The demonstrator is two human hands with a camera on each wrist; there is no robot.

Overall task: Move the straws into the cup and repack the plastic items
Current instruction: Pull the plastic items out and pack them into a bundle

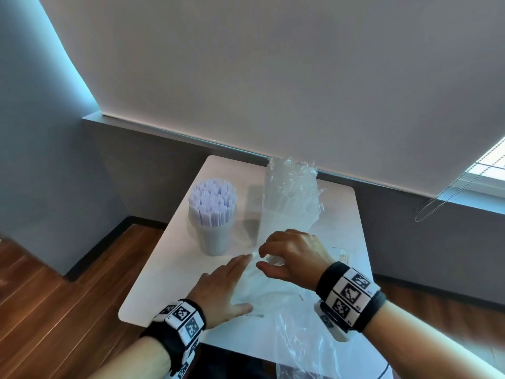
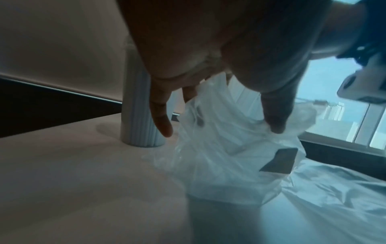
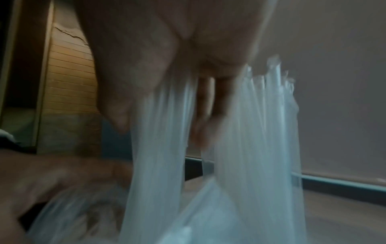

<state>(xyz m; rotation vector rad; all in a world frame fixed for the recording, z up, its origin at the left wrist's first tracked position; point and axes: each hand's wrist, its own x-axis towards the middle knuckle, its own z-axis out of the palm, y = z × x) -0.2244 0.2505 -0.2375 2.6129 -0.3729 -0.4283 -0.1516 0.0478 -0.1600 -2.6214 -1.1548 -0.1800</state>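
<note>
A translucent ribbed cup (image 1: 212, 236) packed with white straws (image 1: 212, 199) stands at the table's left; the left wrist view shows the cup (image 2: 137, 115) too. A crumpled clear plastic bag (image 1: 289, 296) lies near the front edge. My left hand (image 1: 240, 280) presses flat on it, fingers straight. My right hand (image 1: 261, 259) hovers just beyond, fingers curled, pinching the film. In the right wrist view, film (image 3: 250, 148) hangs from my right hand (image 3: 160, 128). In the left wrist view, my left hand (image 2: 219, 128) spreads over the bag (image 2: 229, 156).
Behind my hands a second clear plastic package (image 1: 289, 198) stands upright with pale tube-like items inside. The small white table (image 1: 164, 269) sits against a grey wall under a roller blind (image 1: 273, 77). Wooden floor (image 1: 54, 296) lies to the left.
</note>
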